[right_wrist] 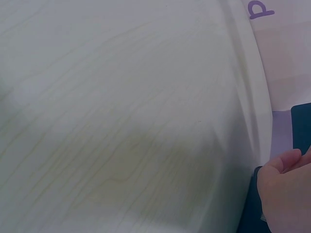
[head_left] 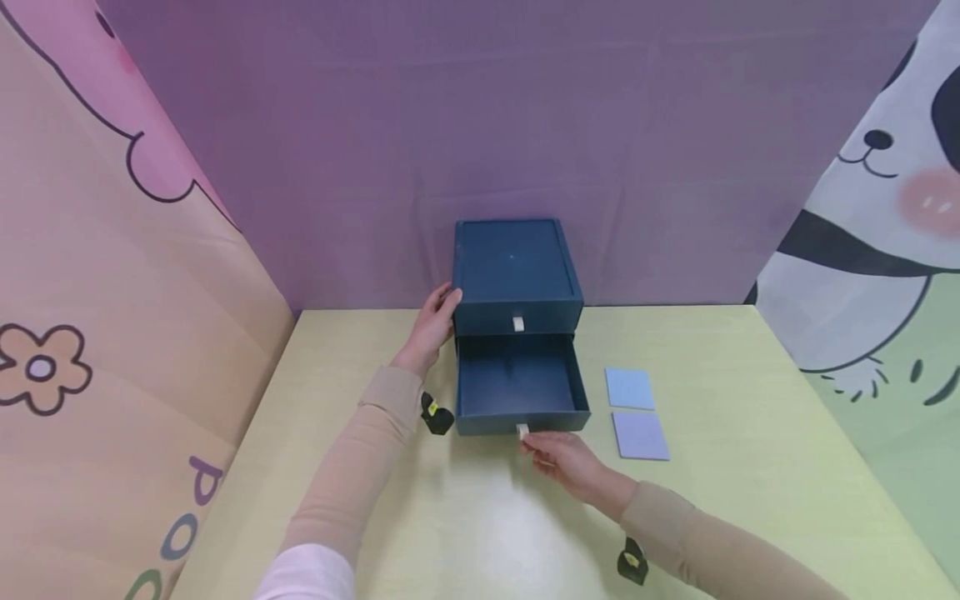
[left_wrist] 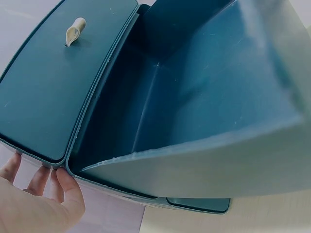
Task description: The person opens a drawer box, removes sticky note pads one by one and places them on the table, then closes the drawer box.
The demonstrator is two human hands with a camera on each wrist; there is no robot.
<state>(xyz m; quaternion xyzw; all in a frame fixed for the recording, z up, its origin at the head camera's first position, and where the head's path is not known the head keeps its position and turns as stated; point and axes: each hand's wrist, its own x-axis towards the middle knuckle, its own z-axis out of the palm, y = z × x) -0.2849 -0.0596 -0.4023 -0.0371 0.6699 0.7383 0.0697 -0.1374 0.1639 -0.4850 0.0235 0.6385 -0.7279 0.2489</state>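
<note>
A dark blue drawer cabinet (head_left: pixel 513 258) stands at the back of the table. Its top drawer (left_wrist: pixel 43 82) is closed, while the drawer below (head_left: pixel 487 423) is pulled far out and holds nothing. My left hand (head_left: pixel 433 327) rests against the cabinet's left side, fingertips touching the edge near the top drawer. At the front of the pulled-out drawer, my right hand (head_left: pixel 570 463) pinches the small whitish pull tab (head_left: pixel 522 430). The right wrist view shows that hand (right_wrist: pixel 286 189) only at its right edge, where the tab is mostly hidden.
To the right of the drawer lie a light blue square pad (head_left: pixel 630 388) and a lilac square pad (head_left: pixel 641 435). A purple cloth backdrop (head_left: pixel 360 167) hangs right behind the cabinet. Printed cloths flank the pale wooden table (head_left: pixel 720 400). A black item with yellow marking (head_left: pixel 437 417) shows beside the left wrist.
</note>
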